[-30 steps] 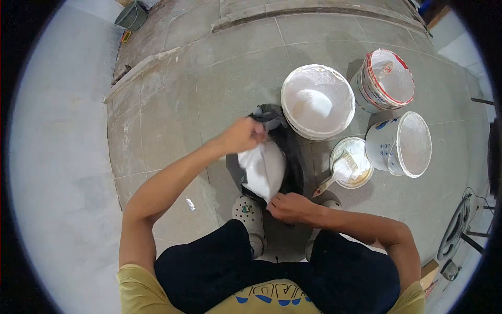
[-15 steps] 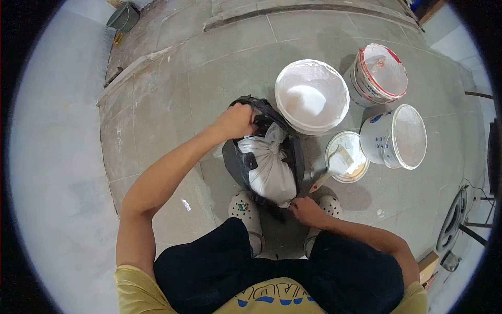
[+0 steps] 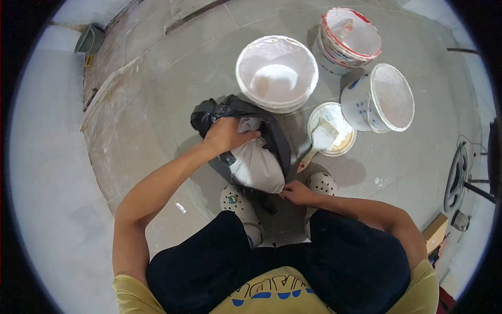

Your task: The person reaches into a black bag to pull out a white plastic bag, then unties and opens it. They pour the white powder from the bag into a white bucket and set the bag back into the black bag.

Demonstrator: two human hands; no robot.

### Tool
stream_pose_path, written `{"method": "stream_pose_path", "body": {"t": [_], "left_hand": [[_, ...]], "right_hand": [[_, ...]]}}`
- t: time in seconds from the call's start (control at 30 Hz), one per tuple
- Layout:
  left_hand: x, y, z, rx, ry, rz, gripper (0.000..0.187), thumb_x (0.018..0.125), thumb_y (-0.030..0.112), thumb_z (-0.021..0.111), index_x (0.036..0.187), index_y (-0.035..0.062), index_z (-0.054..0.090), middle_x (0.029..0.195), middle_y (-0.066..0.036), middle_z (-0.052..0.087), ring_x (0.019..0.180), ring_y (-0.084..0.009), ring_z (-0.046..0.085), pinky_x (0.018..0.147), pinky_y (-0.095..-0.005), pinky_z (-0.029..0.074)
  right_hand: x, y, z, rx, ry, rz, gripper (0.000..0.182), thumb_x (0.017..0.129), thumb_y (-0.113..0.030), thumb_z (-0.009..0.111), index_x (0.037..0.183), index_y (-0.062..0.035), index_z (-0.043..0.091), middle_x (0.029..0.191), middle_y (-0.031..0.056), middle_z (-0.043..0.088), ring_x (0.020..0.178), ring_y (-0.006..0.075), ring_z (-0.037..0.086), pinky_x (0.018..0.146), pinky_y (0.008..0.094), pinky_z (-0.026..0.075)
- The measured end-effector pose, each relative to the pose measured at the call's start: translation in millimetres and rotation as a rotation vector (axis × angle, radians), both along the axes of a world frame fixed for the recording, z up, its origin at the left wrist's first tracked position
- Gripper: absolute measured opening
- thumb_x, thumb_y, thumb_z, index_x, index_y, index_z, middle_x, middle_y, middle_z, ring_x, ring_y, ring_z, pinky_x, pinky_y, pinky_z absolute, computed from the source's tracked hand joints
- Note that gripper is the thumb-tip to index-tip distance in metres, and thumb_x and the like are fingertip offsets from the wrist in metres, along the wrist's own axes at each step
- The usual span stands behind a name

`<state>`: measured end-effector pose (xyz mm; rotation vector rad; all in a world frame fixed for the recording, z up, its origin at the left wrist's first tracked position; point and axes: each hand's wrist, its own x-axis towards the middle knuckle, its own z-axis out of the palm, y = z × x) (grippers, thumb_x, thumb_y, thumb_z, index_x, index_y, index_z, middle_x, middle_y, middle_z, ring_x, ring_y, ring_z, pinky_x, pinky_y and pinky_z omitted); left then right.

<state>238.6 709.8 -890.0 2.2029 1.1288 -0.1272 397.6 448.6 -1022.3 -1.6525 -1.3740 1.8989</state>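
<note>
A filled white plastic bag (image 3: 260, 170), gathered at its neck, lies inside an opened black plastic bag (image 3: 280, 138) on the floor between my feet. My left hand (image 3: 229, 137) is curled around the gathered neck of the white bag, its fingertips partly hidden. At the white bag's near lower corner, my right hand (image 3: 296, 193) pinches the plastic. A large white bucket (image 3: 277, 94) with white material at its bottom stands just beyond the bags. To the right, a paintbrush (image 3: 321, 138) coated in white rests across a round lid (image 3: 349, 142).
A red-rimmed bucket (image 3: 325, 49) with a brush inside stands at the back right. Nearer is another white bucket (image 3: 361, 104), its inside coated white. My clog-style shoes (image 3: 321, 183) flank the bags. A fan-like round grille (image 3: 456, 178) is at far right, a dark bucket (image 3: 90, 40) at far left.
My left hand has shifted from the black bag's edge to the white bag's neck. My right hand stays at the bag's lower corner. The camera view has tilted, moving the buckets up and left.
</note>
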Motion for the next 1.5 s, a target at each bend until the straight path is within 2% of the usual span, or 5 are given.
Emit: {"method": "stream_pose_path", "body": {"t": [0.23, 0.6, 0.97, 1.17, 1.5], "left_hand": [[-5.9, 12.1, -39.2, -0.092, -0.381, 0.038, 0.051, 0.090, 0.047, 0.063, 0.118, 0.0049, 0.063, 0.103, -0.019, 0.069, 0.102, -0.0352, 0.065, 0.093, -0.0403, 0.048], [-57.4, -1.3, 1.5, -0.330, 0.683, 0.267, 0.069, 0.091, 0.057, 0.051, 0.127, -0.0022, 0.054, 0.119, -0.026, 0.061, 0.114, -0.0352, 0.058, 0.102, -0.0388, 0.042], [-98.5, -10.4, -1.7, 0.168, 0.028, -0.183, 0.043, 0.094, 0.026, 0.051, 0.128, 0.0007, 0.055, 0.120, -0.023, 0.062, 0.109, -0.0395, 0.060, 0.097, -0.0421, 0.046], [-69.1, 23.0, -21.4, -0.560, -0.271, 0.760, 0.038, 0.100, 0.030, 0.053, 0.124, 0.0014, 0.057, 0.118, -0.011, 0.064, 0.104, -0.0204, 0.062, 0.085, -0.0316, 0.051], [-38.7, 38.6, -39.1, -0.792, -0.450, 0.856, 0.036, 0.102, 0.030, 0.049, 0.127, 0.0046, 0.050, 0.119, -0.007, 0.061, 0.104, -0.0185, 0.061, 0.077, -0.0306, 0.045]], "right_hand": [[5.1, 24.0, 44.8, 0.189, -0.054, 0.154, 0.027, 0.089, -0.024, 0.058, 0.090, 0.0011, 0.067, 0.083, 0.0205, 0.064, 0.077, 0.0408, 0.060, 0.074, 0.0453, 0.047], [15.1, 22.4, 46.2, 0.386, -0.107, 0.231, 0.030, 0.093, -0.025, 0.055, 0.102, 0.0009, 0.067, 0.098, 0.0207, 0.067, 0.093, 0.0399, 0.063, 0.085, 0.0493, 0.048], [10.2, 38.5, 55.9, 0.317, 0.021, 0.149, 0.033, 0.090, -0.025, 0.057, 0.079, 0.0067, 0.060, 0.076, 0.0243, 0.060, 0.075, 0.0389, 0.061, 0.070, 0.0478, 0.045], [22.1, 60.5, 94.4, 0.276, -0.001, 0.113, 0.034, 0.089, -0.023, 0.058, 0.075, 0.0080, 0.055, 0.071, 0.0251, 0.055, 0.069, 0.0397, 0.058, 0.066, 0.0470, 0.043], [30.3, 59.6, 83.3, 0.174, -0.091, 0.055, 0.036, 0.090, -0.025, 0.058, 0.075, 0.0071, 0.058, 0.069, 0.0213, 0.058, 0.063, 0.0318, 0.058, 0.064, 0.0450, 0.043]]}}
